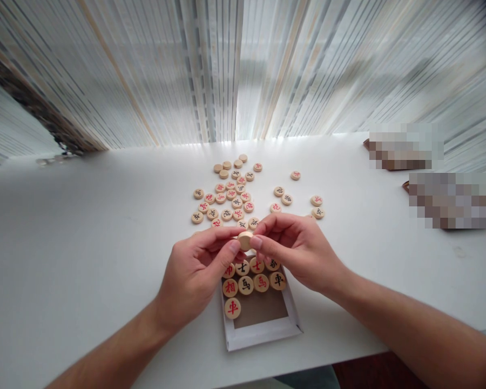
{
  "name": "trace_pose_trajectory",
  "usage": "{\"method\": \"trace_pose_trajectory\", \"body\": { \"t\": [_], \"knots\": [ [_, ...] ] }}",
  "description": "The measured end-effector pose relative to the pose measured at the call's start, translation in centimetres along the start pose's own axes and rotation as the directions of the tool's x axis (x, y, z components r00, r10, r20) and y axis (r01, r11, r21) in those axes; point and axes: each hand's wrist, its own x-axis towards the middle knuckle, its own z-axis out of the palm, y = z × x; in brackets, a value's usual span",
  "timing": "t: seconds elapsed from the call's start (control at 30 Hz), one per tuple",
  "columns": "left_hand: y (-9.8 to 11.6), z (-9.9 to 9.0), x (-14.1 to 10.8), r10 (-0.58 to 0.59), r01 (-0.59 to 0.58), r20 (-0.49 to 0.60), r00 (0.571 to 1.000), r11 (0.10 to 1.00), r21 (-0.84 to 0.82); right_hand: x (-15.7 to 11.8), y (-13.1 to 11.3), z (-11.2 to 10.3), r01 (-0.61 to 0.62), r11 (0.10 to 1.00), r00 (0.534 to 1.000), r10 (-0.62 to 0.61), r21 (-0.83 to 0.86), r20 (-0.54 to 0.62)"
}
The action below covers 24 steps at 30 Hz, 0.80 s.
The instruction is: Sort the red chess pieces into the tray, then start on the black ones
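Between the fingertips of both hands is a round wooden xiangqi piece [245,241], its visible face plain. My left hand [204,267] pinches it from the left, and my right hand [294,246] grips its right edge with thumb and fingers. Just below them sits a shallow white box [259,335] with a brown bottom. Rows of larger-looking pieces lie in it face up, among them a red piece [232,308] alone at the left of the nearest row and a black piece [277,280] at the right of the row behind. My hands partly cover the box's far end.
Beyond my hands, many loose xiangqi pieces [237,201] are scattered on the white table [105,243], several showing plain backs. A few more pieces [316,200] lie to the right. Two blurred-out objects [399,165] rest at the far right. Striped curtains [210,70] hang behind the table.
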Motion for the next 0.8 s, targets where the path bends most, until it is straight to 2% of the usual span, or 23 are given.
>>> {"method": "trace_pose_trajectory", "body": {
  "t": [0.2,0.4,0.53,0.67,0.8],
  "knots": [
    [-0.3,-0.1,-0.2,0.041,-0.041,0.026,0.999,0.999,0.003,-0.1,-0.2,-0.1,-0.05,0.999,0.999,0.05,-0.005,0.008],
    [-0.5,-0.3,-0.4,0.068,-0.068,-0.024,0.997,0.997,0.025,-0.2,0.1,-0.3,-0.069,0.998,0.997,0.07,-0.009,0.042],
    [-0.9,-0.3,-0.4,0.141,-0.137,-0.035,0.989,0.987,0.086,-0.2,0.2,-0.2,-0.089,0.996,0.994,0.087,0.025,0.061],
    [-1.1,-0.3,-0.4,0.258,-0.256,0.013,0.966,0.95,0.179,-0.2,0.2,-0.2,-0.119,0.992,0.991,0.116,0.042,0.073],
    [-0.9,-0.3,-0.5,0.277,-0.283,0.059,0.959,0.928,0.242,-0.3,0.2,-0.1,-0.142,0.988,0.989,0.14,0.053,0.048]
  ]
}}
